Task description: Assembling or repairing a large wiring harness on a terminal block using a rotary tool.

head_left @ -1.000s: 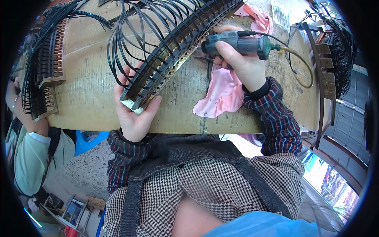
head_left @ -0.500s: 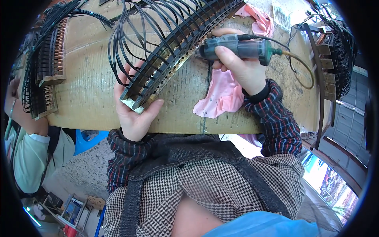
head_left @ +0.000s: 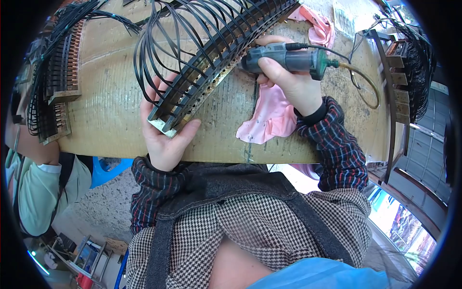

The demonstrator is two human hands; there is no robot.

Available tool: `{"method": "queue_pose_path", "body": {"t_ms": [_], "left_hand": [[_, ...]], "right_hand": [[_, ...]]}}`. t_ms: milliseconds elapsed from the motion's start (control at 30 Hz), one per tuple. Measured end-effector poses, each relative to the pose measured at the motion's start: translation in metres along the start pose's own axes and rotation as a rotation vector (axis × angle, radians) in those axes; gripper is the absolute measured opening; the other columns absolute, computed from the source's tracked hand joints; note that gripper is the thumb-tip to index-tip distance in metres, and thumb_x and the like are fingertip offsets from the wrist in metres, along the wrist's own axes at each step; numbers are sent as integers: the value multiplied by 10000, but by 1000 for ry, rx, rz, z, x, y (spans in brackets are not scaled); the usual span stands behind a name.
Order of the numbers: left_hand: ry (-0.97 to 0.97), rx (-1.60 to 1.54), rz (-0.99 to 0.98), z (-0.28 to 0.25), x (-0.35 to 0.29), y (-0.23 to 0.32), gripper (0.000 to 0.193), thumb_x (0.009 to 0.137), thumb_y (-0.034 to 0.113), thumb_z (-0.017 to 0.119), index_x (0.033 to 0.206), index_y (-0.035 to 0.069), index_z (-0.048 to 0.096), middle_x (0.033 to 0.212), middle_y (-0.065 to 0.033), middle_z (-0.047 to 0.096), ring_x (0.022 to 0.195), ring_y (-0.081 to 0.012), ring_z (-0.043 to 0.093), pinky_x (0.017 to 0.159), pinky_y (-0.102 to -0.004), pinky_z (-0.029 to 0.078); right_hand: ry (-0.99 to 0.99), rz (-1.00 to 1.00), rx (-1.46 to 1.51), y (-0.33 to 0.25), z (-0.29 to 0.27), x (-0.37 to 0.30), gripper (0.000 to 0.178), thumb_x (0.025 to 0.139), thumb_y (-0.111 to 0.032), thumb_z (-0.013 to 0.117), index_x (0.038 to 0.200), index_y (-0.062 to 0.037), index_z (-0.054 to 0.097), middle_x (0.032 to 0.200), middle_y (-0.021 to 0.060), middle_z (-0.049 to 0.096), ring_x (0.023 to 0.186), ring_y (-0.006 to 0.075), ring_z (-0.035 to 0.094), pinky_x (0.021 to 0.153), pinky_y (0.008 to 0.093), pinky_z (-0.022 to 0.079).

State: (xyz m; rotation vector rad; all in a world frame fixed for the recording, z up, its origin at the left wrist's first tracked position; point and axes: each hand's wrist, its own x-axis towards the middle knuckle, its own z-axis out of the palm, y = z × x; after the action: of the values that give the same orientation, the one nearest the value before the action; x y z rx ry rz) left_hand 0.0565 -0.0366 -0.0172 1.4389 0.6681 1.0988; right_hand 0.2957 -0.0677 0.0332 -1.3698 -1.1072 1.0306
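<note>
My left hand is wrapped round the near end of a long metal rack, thumb on its right side and fingers behind. Rows of black wires loop out from the rack's left side. My right hand grips a hose-fed power tool with a translucent grey body and green rear end. Its dark nose points left, against or very close to the rack's hole-lined edge; the tip itself is hidden. Just below my right hand a pink cloth lies crumpled on the worktable.
Similar wired racks stand at the table's left and right. A yellowish hose and a black cord trail right from the tool. Another pink cloth lies far back. A person in a pale green sleeve is at the left.
My right hand and the tool have shifted slightly left along the rack's edge. My left hand and the rack stay nearly still. The other person's arm at the left has moved a little.
</note>
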Motion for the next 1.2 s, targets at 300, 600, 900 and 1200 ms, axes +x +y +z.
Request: {"method": "queue_pose_path", "body": {"t_ms": [300,600,900,1200], "left_hand": [[-8,17,24,0,0,0,807,677,-35,683,1342,27,231,1406,-98,242,1191,-216,405,975,-354,372],[-9,-20,-24,2,-1,1,814,673,-45,676,1346,37,226,1407,-93,243,1195,-213,401,970,-351,379],[-18,-20,25,1,0,-2,814,682,-11,691,1345,35,222,1410,-104,230,1232,-221,354,995,-358,346],[-28,53,62,-2,0,-4,802,687,9,698,1333,27,223,1414,-124,211,1256,-223,315,1009,-361,323]], "right_hand": [[48,7,113,-5,3,-2,280,755,-76,671,1020,-21,597,755,21,604,620,72,574,562,202,486],[28,6,28,0,5,-2,270,745,-81,674,1000,-25,606,728,13,600,622,65,571,565,202,482],[23,24,59,-3,6,-3,269,752,-81,674,1007,-25,604,735,12,600,618,68,571,565,199,480],[-15,35,99,-3,9,-7,290,762,-71,665,1037,-23,586,764,21,601,648,72,578,578,203,492]]}}
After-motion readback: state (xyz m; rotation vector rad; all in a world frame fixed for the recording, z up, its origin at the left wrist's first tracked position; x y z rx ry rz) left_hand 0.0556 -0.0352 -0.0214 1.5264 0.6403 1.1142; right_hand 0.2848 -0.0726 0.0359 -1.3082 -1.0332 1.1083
